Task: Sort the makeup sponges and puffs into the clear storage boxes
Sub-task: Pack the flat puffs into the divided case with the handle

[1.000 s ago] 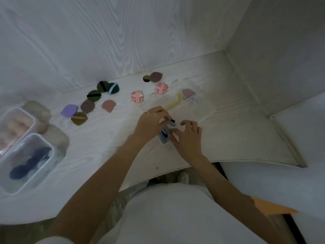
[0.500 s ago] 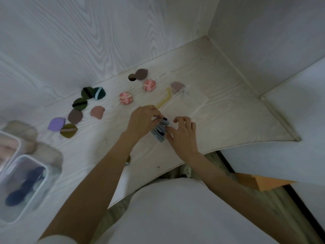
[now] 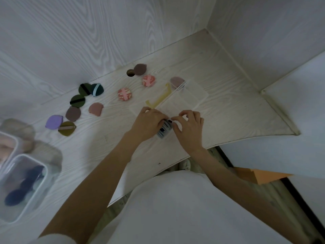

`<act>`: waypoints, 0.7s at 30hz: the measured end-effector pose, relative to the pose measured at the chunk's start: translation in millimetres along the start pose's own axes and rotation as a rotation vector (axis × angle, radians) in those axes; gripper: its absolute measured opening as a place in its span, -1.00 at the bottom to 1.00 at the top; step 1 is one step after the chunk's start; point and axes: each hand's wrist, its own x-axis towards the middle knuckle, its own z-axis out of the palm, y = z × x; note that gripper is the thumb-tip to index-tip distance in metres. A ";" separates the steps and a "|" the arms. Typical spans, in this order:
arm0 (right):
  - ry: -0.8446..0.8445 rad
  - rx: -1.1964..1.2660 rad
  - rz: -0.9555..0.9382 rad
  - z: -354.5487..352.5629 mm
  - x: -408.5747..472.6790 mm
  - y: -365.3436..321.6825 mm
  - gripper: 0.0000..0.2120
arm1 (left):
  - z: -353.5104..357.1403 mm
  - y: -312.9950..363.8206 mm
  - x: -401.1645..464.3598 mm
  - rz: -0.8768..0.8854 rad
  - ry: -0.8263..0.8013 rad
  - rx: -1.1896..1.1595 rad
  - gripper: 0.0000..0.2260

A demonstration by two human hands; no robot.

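Near the bench (image 3: 228, 120) edge: left hand (image 3: 149, 123) and right hand (image 3: 189, 128) pinching a stack of blue puffs (image 3: 164, 130), apparently squaring it for boxing. Beyond, clear storage box (image 3: 195, 95) waiting; far left, loose puffs (image 3: 73, 113) unsorted.

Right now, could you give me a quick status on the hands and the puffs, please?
Both hands, left and right, gripping blue puff stack. Loose puffs unsorted on table. Nothing blocking.

Loose puffs (image 3: 73, 113) beside clear boxes (image 3: 21, 187)
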 end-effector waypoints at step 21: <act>-0.418 0.265 -0.391 30.0 92.1 -85.9 -0.67 | -38.0 -87.8 -109.6 -0.778 0.576 -0.490 -0.84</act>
